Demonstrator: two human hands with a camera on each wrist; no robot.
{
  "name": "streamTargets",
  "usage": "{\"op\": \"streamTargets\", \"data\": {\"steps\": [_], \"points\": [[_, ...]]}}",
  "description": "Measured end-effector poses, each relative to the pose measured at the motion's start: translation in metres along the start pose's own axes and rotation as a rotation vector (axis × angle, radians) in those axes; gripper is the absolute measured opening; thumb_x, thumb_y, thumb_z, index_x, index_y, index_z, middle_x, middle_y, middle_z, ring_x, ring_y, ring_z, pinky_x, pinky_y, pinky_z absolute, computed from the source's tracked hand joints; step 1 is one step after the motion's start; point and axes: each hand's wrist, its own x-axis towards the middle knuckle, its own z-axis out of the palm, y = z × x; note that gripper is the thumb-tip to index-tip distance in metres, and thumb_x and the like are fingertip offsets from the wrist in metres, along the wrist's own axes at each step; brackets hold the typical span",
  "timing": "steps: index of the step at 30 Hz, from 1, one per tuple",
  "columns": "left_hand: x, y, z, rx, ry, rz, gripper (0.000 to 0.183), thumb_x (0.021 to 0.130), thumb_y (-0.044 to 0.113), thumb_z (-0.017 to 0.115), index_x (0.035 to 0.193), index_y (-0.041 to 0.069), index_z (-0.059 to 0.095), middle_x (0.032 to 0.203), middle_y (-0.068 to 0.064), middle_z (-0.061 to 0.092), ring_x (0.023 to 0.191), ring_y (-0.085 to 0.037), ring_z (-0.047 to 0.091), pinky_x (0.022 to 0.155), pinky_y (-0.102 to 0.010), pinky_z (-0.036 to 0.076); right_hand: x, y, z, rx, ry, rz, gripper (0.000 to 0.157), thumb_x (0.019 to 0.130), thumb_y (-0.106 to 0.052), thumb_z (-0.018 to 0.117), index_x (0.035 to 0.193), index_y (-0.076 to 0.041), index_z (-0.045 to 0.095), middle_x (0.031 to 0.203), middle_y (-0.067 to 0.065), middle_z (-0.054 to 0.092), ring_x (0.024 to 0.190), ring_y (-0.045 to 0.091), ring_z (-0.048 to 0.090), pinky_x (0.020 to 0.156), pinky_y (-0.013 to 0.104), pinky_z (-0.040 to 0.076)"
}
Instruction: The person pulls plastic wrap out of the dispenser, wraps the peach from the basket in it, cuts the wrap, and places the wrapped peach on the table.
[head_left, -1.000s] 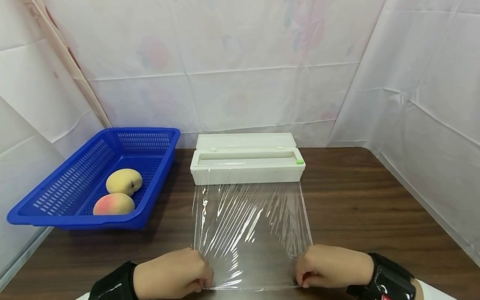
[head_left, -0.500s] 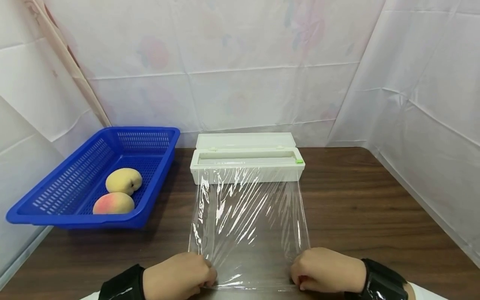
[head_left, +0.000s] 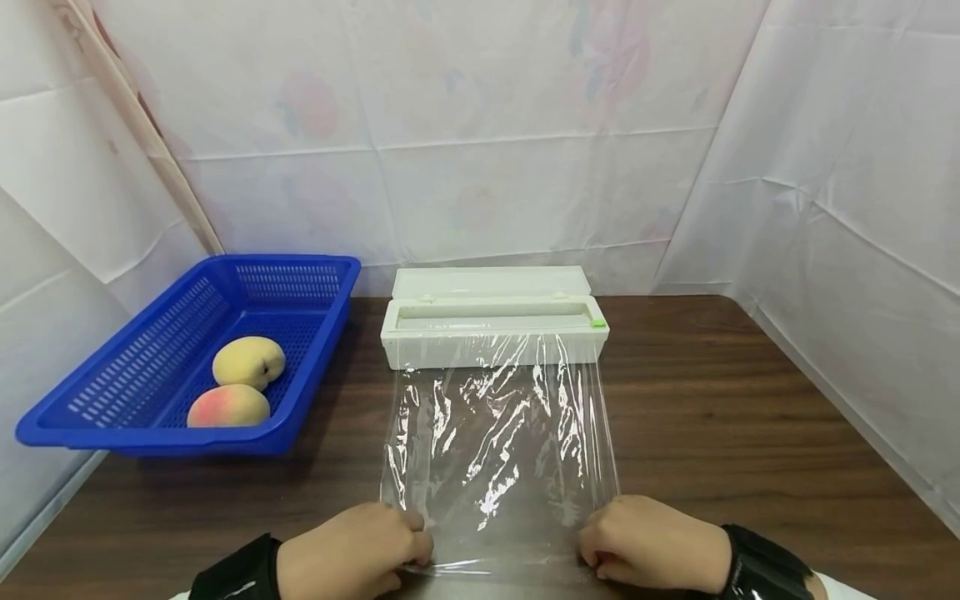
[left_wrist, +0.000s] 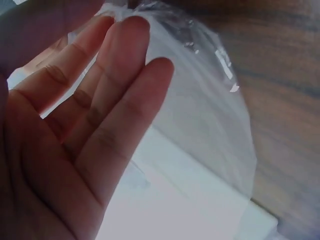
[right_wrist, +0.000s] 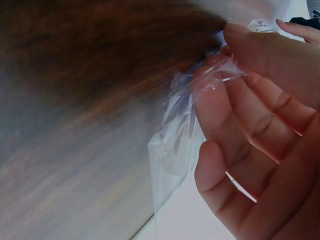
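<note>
A clear sheet of plastic wrap [head_left: 502, 450] stretches toward me from a white wrap dispenser [head_left: 495, 346], whose lid stands up at the back. At the sheet's near left corner my left hand [head_left: 356, 550] pinches the edge. My right hand [head_left: 660, 542] pinches the near right corner. The left wrist view shows the left fingers [left_wrist: 132, 95] curved with film gathered at their tips. In the right wrist view, crumpled film lies between the right thumb [right_wrist: 270, 57] and fingers. The film runs over the dispenser's front wall, wrinkled and shiny.
A blue plastic basket [head_left: 311, 400] stands on the left of the brown wooden table [head_left: 712, 400]. Inside it lie a yellow peach [head_left: 247, 362] and a pink-blushed peach [head_left: 228, 406]. White cloth walls [head_left: 480, 167] close in the back and both sides.
The film has risen against the dispenser's front wall, and its wrinkles have shifted. Both hands have moved slightly, the right one a little to the left, still holding the corners.
</note>
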Motion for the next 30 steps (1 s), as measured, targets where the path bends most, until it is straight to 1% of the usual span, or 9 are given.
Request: {"op": "streamTargets", "data": {"steps": [3, 6, 8, 11, 14, 19, 24, 27, 30], "points": [[-0.001, 0.001, -0.005, -0.008, 0.012, -0.021, 0.022, 0.072, 0.019, 0.078, 0.089, 0.025, 0.065, 0.081, 0.018, 0.055, 0.069, 0.006, 0.046, 0.058, -0.014, 0.04, 0.0, 0.0, 0.001, -0.007, -0.003, 0.005, 0.027, 0.067, -0.011, 0.076, 0.066, -0.022, 0.051, 0.063, -0.02, 0.042, 0.059, -0.012, 0.029, 0.055, 0.004, 0.029], [-0.004, 0.003, -0.012, -0.011, 0.057, -0.027, 0.021, 0.074, 0.021, 0.077, 0.09, 0.025, 0.064, 0.083, 0.017, 0.055, 0.07, 0.006, 0.047, 0.06, -0.015, 0.042, 0.0, 0.0, 0.001, -0.012, -0.005, 0.013, 0.03, 0.066, -0.012, 0.077, 0.063, -0.022, 0.049, 0.06, -0.02, 0.036, 0.057, -0.012, 0.025, 0.053, 0.004, 0.026], [-0.006, 0.003, -0.017, 0.016, 0.113, -0.008, 0.022, 0.073, 0.022, 0.077, 0.089, 0.024, 0.062, 0.083, 0.017, 0.054, 0.07, 0.005, 0.046, 0.06, -0.015, 0.042, 0.0, 0.0, 0.002, -0.009, -0.002, 0.017, 0.031, 0.066, -0.011, 0.077, 0.062, -0.022, 0.048, 0.059, -0.02, 0.033, 0.056, -0.011, 0.024, 0.052, 0.004, 0.025], [-0.01, 0.001, -0.027, 0.095, 0.232, 0.032, 0.027, 0.069, 0.024, 0.079, 0.088, 0.022, 0.059, 0.081, 0.015, 0.053, 0.069, 0.004, 0.048, 0.059, -0.015, 0.042, 0.0, -0.001, 0.002, 0.001, 0.009, 0.019, 0.031, 0.066, -0.01, 0.077, 0.062, -0.022, 0.049, 0.06, -0.02, 0.033, 0.057, -0.011, 0.024, 0.053, 0.004, 0.024], [-0.015, -0.002, -0.038, 0.166, 0.313, 0.03, 0.033, 0.066, 0.024, 0.081, 0.091, 0.021, 0.06, 0.083, 0.013, 0.054, 0.072, 0.001, 0.052, 0.06, -0.016, 0.044, -0.001, -0.001, 0.003, 0.016, 0.01, 0.025, 0.028, 0.066, -0.009, 0.077, 0.065, -0.022, 0.051, 0.062, -0.02, 0.038, 0.058, -0.011, 0.027, 0.053, 0.003, 0.026], [-0.021, -0.004, -0.058, 0.197, 0.371, -0.022, 0.04, 0.064, 0.02, 0.083, 0.098, 0.021, 0.061, 0.087, 0.012, 0.056, 0.075, -0.002, 0.055, 0.061, -0.02, 0.047, -0.001, -0.001, 0.003, 0.021, -0.003, 0.044, 0.028, 0.065, -0.009, 0.077, 0.066, -0.022, 0.052, 0.063, -0.02, 0.039, 0.058, -0.01, 0.03, 0.053, 0.004, 0.027], [-0.028, -0.008, -0.074, 0.213, 0.433, -0.021, 0.043, 0.062, 0.018, 0.083, 0.1, 0.02, 0.061, 0.086, 0.013, 0.054, 0.074, -0.002, 0.053, 0.063, -0.02, 0.047, 0.001, -0.001, 0.002, 0.009, -0.022, 0.063, 0.026, 0.067, -0.011, 0.077, 0.067, -0.023, 0.055, 0.064, -0.022, 0.044, 0.059, -0.011, 0.033, 0.054, 0.005, 0.029], [-0.033, -0.015, -0.084, 0.209, 0.453, -0.023, 0.042, 0.063, 0.017, 0.082, 0.101, 0.018, 0.062, 0.086, 0.013, 0.054, 0.074, -0.001, 0.052, 0.064, -0.019, 0.047, 0.001, -0.001, 0.001, -0.001, -0.033, 0.066, 0.024, 0.067, -0.013, 0.078, 0.068, -0.023, 0.056, 0.065, -0.022, 0.046, 0.06, -0.011, 0.036, 0.055, 0.005, 0.03], [-0.037, -0.022, -0.094, 0.203, 0.466, -0.042, 0.04, 0.065, 0.016, 0.081, 0.1, 0.017, 0.062, 0.087, 0.012, 0.056, 0.073, 0.0, 0.051, 0.062, -0.019, 0.046, 0.001, -0.001, 0.0, -0.001, -0.044, 0.07, 0.025, 0.067, -0.013, 0.078, 0.068, -0.023, 0.056, 0.064, -0.022, 0.045, 0.06, -0.011, 0.035, 0.055, 0.006, 0.03]]}}
